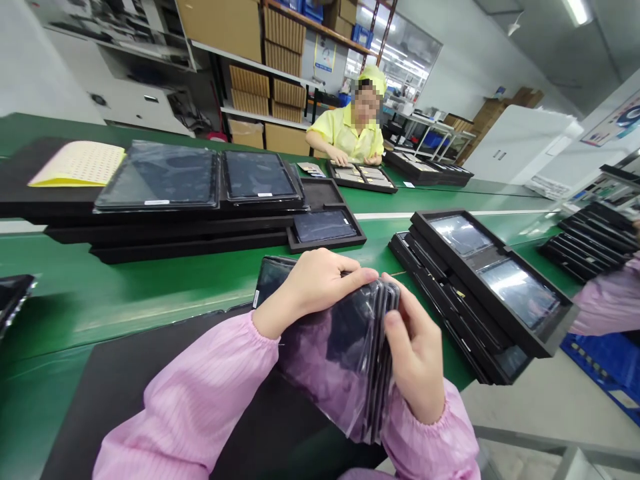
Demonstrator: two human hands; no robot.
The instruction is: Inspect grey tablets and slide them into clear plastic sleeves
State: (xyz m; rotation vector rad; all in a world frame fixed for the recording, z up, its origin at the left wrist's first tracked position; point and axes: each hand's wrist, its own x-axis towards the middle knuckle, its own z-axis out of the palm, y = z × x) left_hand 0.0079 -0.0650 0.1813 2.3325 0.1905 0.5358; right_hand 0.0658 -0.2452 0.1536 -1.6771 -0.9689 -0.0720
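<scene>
Both my hands hold a stack of dark screen panels in clear plastic bags [345,353], stood on edge over a black mat [125,393]. My left hand [313,283] curls over the stack's top edge, fingers closed on it. On the right side, my right hand [415,353] grips the stack, its thumb pressed against the bag edges.
Stacked black trays with bagged screens [165,180] lie across the green table [125,287]. More tray stacks [490,293] sit at right. A small tray [325,230] holds one screen. A yellow sheet [80,163] lies far left. A person in yellow [350,130] works opposite; a pink sleeve [607,300] enters right.
</scene>
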